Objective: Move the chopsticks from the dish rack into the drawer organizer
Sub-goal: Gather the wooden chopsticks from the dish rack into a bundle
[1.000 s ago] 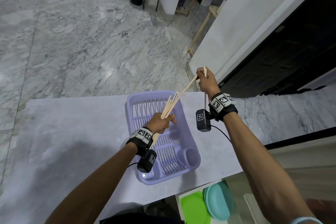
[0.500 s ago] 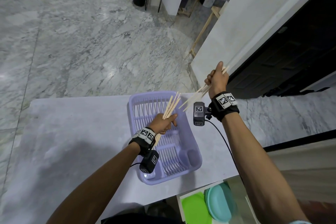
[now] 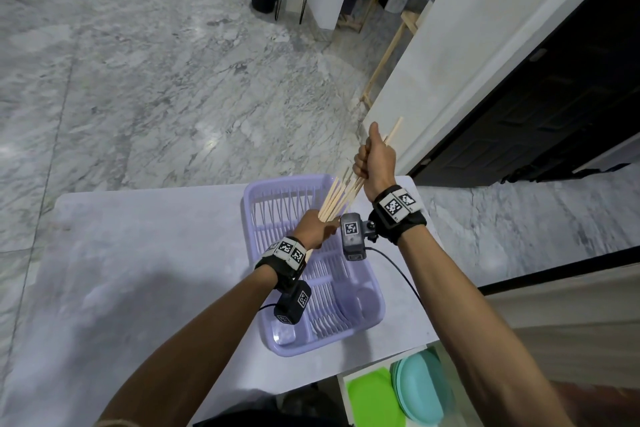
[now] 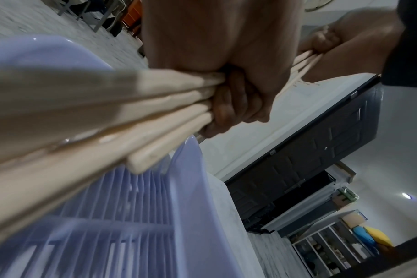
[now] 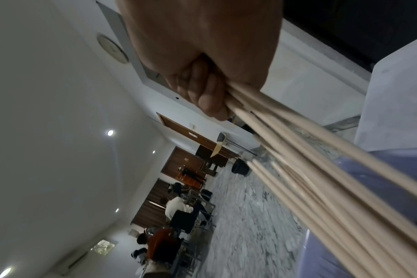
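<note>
Head view shows left hand (image 3: 317, 230) and right hand (image 3: 375, 159) each fisted round wooden chopsticks (image 3: 337, 196) above the lilac dish rack (image 3: 375, 308); fanned ends risk slipping loose.

It looked like a large indoor hall rather than a private kitchen. A grey-veined marble floor (image 3: 145, 73) spread wide around a pale counter (image 3: 138, 270), on which a lilac dish rack (image 3: 374, 315) stood. Green and teal plates (image 3: 415, 388) sat stacked below the counter's edge. A dark panelled door (image 3: 554, 107) was set in a white wall. The right wrist view showed recessed ceiling lights (image 5: 110, 132), wooden doors (image 5: 179, 161) and people seated at tables (image 5: 176, 206) far off.
</note>
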The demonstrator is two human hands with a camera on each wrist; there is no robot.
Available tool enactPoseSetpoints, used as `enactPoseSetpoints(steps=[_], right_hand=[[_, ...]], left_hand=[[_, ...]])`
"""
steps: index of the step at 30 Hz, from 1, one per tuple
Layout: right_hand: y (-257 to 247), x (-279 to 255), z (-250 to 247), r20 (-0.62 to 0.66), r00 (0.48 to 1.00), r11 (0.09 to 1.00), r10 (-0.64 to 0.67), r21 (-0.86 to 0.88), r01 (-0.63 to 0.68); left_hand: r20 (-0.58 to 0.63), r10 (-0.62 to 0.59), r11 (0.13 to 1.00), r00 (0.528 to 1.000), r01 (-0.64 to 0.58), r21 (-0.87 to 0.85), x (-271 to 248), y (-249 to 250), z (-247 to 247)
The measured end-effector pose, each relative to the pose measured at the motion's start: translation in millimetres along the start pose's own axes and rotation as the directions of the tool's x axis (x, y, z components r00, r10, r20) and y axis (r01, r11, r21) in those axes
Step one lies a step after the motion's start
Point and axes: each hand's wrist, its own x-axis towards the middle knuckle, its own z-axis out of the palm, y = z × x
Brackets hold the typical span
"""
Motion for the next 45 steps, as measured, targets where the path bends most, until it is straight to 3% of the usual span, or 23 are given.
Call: enactPoseSetpoints(steps=[12,17,21,22,23,25,26,27,30,34,38,41,45], right_hand=[[-8.4,5.4,-6.4,0.060,0.997,0.995,0.041,0.088,-0.046],[21.7,-4.3,-7.6,0.131,0.987,0.994,0.096,-0.073,-0.087],[-9.2,1.8,-15.3,0.060,0.998,0.946,-0.015,-0.322,0.034],[-18.6,5.3,-20.3,0.069,0.995,0.880,-0.066,-0.466,0.091],[-25.2,8.0,-26.4,0.111,0.988,0.742,-0.109,-0.652,0.155],[-27.0,10.3,-38.6,0.237,0.967,0.281,-0.093,-0.926,0.254],[-22.2,9.6,-44.5,0.284,0.957,0.065,-0.057,-0.956,0.287],[-15.7,7.5,-50.0,0.324,0.946,-0.088,-0.031,-0.943,0.320],[8.7,3.1,-62.5,0.405,0.914,-0.324,0.022,-0.862,0.389],[37.9,-1.0,-64.0,0.505,0.855,-0.483,0.120,-0.723,0.495],[49.0,-7.7,-61.7,0.561,0.815,-0.557,0.145,-0.634,0.536],[53.3,-6.6,-63.3,0.587,0.801,-0.558,0.116,-0.629,0.542],[61.8,-3.1,-66.9,0.586,0.808,-0.483,0.064,-0.690,0.538]], left_hand=[[0.009,-0.045,0.996,0.999,0.044,0.076,2.0,-3.6,0.7],[0.036,0.007,1.000,0.999,-0.007,-0.001,8.4,12.3,5.1],[0.033,-0.011,0.998,0.999,0.009,0.061,10.4,6.5,-1.2],[0.037,-0.011,0.999,0.999,0.010,0.034,11.0,3.3,-3.7],[0.048,-0.013,1.000,0.999,0.013,-0.003,10.9,0.1,-6.2],[0.062,-0.006,0.999,0.998,0.010,-0.052,9.5,-2.3,-10.1],[0.070,-0.002,0.998,0.998,0.007,-0.068,8.2,-1.7,-11.3],[0.078,0.000,0.996,0.997,0.006,-0.085,7.0,-0.6,-12.0],[0.087,-0.011,0.994,0.996,0.020,-0.111,4.2,6.7,-11.2],[0.082,-0.053,0.986,0.995,0.065,-0.153,3.2,16.3,-7.5],[0.125,-0.045,0.968,0.991,0.074,-0.241,2.4,15.8,-9.8],[0.101,-0.014,0.940,0.995,0.047,-0.339,3.5,9.7,-10.7],[0.015,0.019,0.911,1.000,-0.011,-0.413,5.2,10.2,-7.5]])
